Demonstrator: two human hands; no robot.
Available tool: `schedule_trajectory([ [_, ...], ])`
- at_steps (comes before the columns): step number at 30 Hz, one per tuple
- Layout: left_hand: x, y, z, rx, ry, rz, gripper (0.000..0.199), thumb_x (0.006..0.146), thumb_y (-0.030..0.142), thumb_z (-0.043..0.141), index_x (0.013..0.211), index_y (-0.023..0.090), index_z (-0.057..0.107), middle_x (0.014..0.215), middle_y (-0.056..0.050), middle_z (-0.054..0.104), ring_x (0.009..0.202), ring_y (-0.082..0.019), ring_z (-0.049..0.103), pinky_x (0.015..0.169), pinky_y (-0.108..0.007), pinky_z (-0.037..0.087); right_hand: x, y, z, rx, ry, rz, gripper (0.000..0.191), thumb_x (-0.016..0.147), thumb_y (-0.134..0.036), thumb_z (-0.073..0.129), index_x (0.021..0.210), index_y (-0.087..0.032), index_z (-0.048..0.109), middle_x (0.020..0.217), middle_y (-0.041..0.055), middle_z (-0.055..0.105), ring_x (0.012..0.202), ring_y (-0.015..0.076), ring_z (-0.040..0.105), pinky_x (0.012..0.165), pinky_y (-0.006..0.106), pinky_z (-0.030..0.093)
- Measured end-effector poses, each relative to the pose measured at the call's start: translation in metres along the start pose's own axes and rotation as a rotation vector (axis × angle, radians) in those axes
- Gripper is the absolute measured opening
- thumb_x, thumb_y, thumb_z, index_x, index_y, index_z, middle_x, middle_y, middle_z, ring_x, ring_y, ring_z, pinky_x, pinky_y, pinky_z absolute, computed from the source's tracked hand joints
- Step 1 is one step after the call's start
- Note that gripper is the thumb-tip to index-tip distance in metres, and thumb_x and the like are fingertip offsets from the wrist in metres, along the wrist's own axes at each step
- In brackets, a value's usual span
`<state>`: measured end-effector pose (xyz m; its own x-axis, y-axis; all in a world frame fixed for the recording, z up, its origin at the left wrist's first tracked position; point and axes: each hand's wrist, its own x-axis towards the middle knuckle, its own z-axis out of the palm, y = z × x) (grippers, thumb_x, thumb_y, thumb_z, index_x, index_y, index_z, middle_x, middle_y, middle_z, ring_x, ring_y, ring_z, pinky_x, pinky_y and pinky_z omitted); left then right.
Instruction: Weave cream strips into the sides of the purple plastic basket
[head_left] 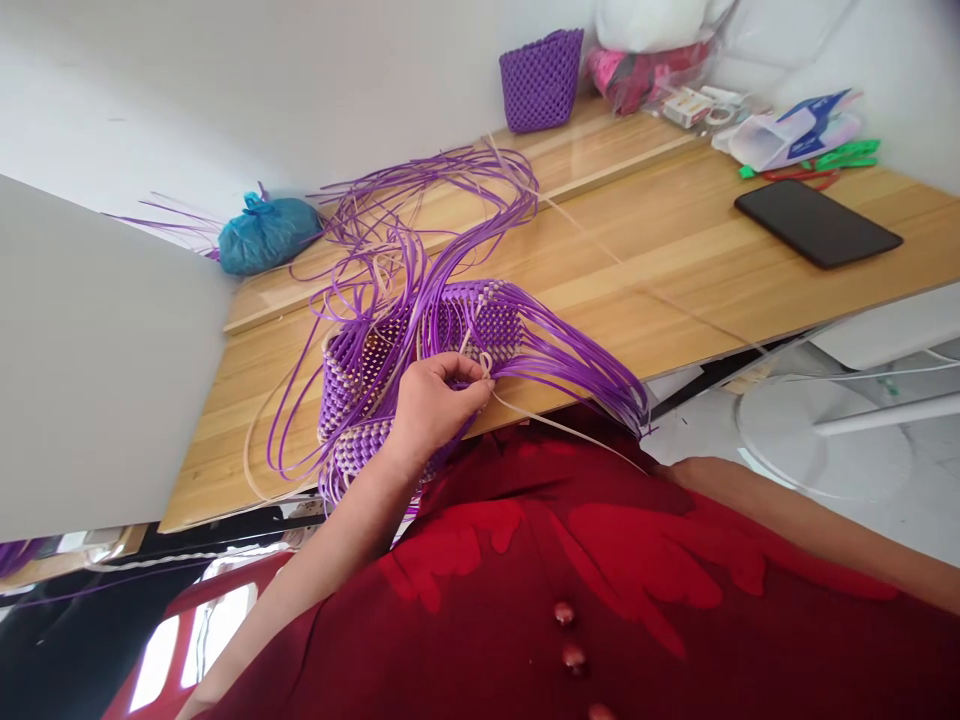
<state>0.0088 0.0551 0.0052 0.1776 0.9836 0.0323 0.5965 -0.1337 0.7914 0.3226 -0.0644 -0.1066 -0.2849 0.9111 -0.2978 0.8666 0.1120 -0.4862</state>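
A partly woven purple and beige basket (352, 385) rests at the table's front edge, with long loose purple strands (585, 360) spreading to the right and back. My left hand (442, 400) reaches over its front side, thumb and forefinger pinched on a beige strand (486, 365) that forms a small loop at the fingertips. From that pinch the strand runs right, past the table edge, toward my lap. Of my right side only the forearm (810, 520) shows, lying across the red clothing; the hand itself is hidden.
On the wooden table (660, 230) stand a small finished purple basket (541, 82) at the back and a blue bag (270, 235) at the left. A black phone (817, 222), green clips (847, 155) and plastic packets lie right. A white round stool base (821, 440) is below.
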Motion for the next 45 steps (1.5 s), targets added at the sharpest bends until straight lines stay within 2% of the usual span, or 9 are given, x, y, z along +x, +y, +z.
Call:
schedule_trajectory([
  [4, 0.001, 0.002, -0.002, -0.006, -0.041, -0.018, 0.011, 0.070, 0.028, 0.070, 0.070, 0.017, 0.069, 0.067, 0.001, 0.069, 0.063, -0.014, 0.060, 0.066, -0.025, 0.046, 0.030, -0.036, -0.028, -0.071, -0.046, -0.215, 0.020, 0.087, -0.016, 0.053, 0.095, -0.018, 0.071, 0.080, 0.0091, 0.068, 0.069, 0.0271, 0.066, 0.061, 0.032, 0.049],
  [7, 0.001, 0.005, -0.004, -0.004, -0.059, -0.030, 0.009, 0.070, 0.027, 0.069, 0.070, 0.017, 0.068, 0.067, 0.001, 0.069, 0.064, -0.014, 0.061, 0.068, -0.026, 0.046, 0.058, -0.079, -0.047, 0.118, 0.289, -0.444, 0.031, 0.098, -0.018, 0.043, 0.118, -0.017, 0.066, 0.116, 0.0098, 0.065, 0.104, 0.0265, 0.062, 0.093, 0.037, 0.047],
  [9, 0.001, 0.006, -0.005, 0.026, -0.063, -0.020, 0.009, 0.070, 0.026, 0.069, 0.069, 0.018, 0.068, 0.068, 0.001, 0.069, 0.067, -0.014, 0.061, 0.070, -0.026, 0.046, 0.072, -0.104, -0.051, 0.228, 0.365, -0.533, 0.029, 0.098, -0.017, 0.045, 0.119, -0.015, 0.065, 0.116, 0.0107, 0.064, 0.104, 0.0263, 0.061, 0.093, 0.036, 0.046],
  [13, 0.001, 0.008, -0.007, 0.111, -0.069, -0.003, 0.008, 0.069, 0.026, 0.068, 0.068, 0.018, 0.067, 0.070, 0.001, 0.069, 0.068, -0.015, 0.061, 0.069, -0.025, 0.045, 0.088, -0.131, -0.046, 0.393, 0.237, -0.550, 0.021, 0.096, -0.011, 0.048, 0.107, -0.013, 0.066, 0.096, 0.0071, 0.067, 0.084, 0.0206, 0.062, 0.080, 0.029, 0.046],
  [16, -0.002, 0.009, -0.010, 0.100, -0.053, -0.009, 0.008, 0.069, 0.025, 0.069, 0.069, 0.017, 0.067, 0.070, 0.001, 0.068, 0.068, -0.014, 0.060, 0.068, -0.025, 0.046, 0.093, -0.135, -0.045, 0.480, 0.230, -0.565, 0.021, 0.097, -0.010, 0.047, 0.104, -0.014, 0.066, 0.089, 0.0043, 0.066, 0.078, 0.0177, 0.061, 0.074, 0.026, 0.046],
  [22, -0.013, 0.007, -0.022, -0.009, -0.019, -0.021, 0.012, 0.072, 0.028, 0.071, 0.070, 0.017, 0.067, 0.068, 0.000, 0.067, 0.062, -0.013, 0.058, 0.063, -0.024, 0.046, 0.098, -0.134, -0.056, 0.437, 0.483, -0.748, 0.029, 0.096, -0.008, 0.044, 0.115, -0.014, 0.065, 0.111, 0.0066, 0.065, 0.103, 0.0209, 0.060, 0.091, 0.030, 0.044],
  [26, -0.015, 0.002, -0.031, -0.118, -0.046, -0.059, 0.017, 0.069, 0.032, 0.076, 0.071, 0.017, 0.069, 0.069, -0.001, 0.068, 0.063, -0.013, 0.059, 0.062, -0.025, 0.046, 0.107, -0.140, -0.067, 0.432, 0.526, -0.803, 0.026, 0.097, -0.008, 0.045, 0.111, -0.014, 0.066, 0.103, 0.0040, 0.067, 0.094, 0.0193, 0.062, 0.084, 0.028, 0.044],
  [36, -0.013, -0.006, -0.045, -0.364, -0.051, -0.110, 0.009, 0.065, 0.018, 0.078, 0.067, 0.018, 0.069, 0.065, 0.002, 0.064, 0.060, -0.010, 0.055, 0.061, -0.023, 0.044, 0.146, -0.152, -0.096, 0.239, 0.430, -1.067, 0.021, 0.096, -0.013, 0.056, 0.105, -0.021, 0.074, 0.092, -0.0013, 0.066, 0.087, 0.0175, 0.060, 0.083, 0.026, 0.042],
  [45, -0.013, -0.010, -0.049, -0.362, -0.029, -0.108, 0.010, 0.064, 0.019, 0.078, 0.063, 0.020, 0.068, 0.064, 0.001, 0.064, 0.059, -0.011, 0.054, 0.057, -0.024, 0.043, 0.146, -0.160, -0.096, 0.128, 0.485, -1.027, 0.021, 0.095, -0.012, 0.053, 0.088, -0.018, 0.072, 0.080, -0.0012, 0.061, 0.080, 0.0165, 0.056, 0.074, 0.024, 0.037],
])
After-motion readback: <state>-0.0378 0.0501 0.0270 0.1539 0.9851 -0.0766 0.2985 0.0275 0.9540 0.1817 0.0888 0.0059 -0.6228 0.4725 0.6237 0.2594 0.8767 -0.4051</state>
